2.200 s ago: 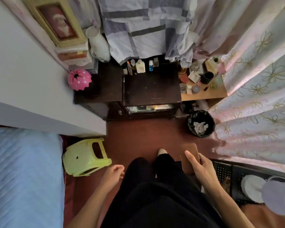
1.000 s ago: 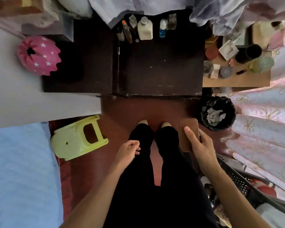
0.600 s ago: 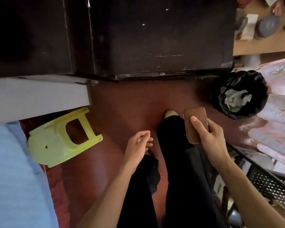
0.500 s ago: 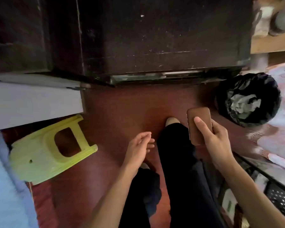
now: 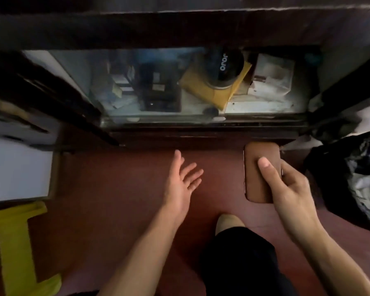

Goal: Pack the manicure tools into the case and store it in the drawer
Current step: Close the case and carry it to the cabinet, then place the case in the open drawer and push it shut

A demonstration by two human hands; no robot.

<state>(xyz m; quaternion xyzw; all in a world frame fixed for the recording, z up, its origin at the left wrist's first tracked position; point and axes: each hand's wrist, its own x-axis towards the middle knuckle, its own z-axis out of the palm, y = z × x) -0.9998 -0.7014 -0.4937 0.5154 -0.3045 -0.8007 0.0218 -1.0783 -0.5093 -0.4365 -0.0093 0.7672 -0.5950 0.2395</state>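
Brown leather case (image 5: pixel 261 174) sits clamped in my right hand (image 5: pixel 291 184), thumb across its face, its far end just short of the drawer (image 5: pixel 201 122) front edge. My left hand (image 5: pixel 181 182) hangs empty beside it, fingers spread above bare red floor (image 5: pixel 115 189). Ahead of both hands the drawer gapes, cluttered; pale bare bottom shows beyond the case.

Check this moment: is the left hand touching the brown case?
Apart. The head view shows the open left hand over bare red floor, with floor visible between it and the brown case, held only by the right hand.
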